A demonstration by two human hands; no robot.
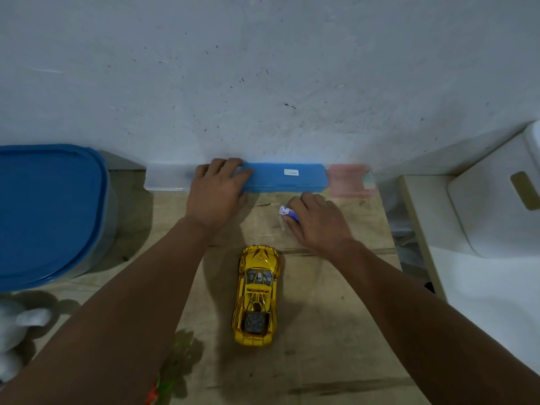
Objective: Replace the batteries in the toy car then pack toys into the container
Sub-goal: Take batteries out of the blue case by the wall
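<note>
A shiny yellow toy car [257, 293] stands on its wheels in the middle of the wooden table, nose toward the wall. Against the wall lies a long blue plastic case [287, 178] with a small white label. My left hand [217, 194] rests on the case's left end, fingers curled over its edge. To the right, my right hand [317, 220] lies on the table with its fingers closed on a small white and blue battery pack [287, 212]. A thin dark pin-like tool [264, 204] lies between the two hands.
A large container with a blue lid [43, 211] stands at the left. A clear box [166, 178] and a pink-lidded clear box [349, 179] flank the blue case. A white plush toy [17, 331] sits at lower left. A white stool [493, 200] stands at the right.
</note>
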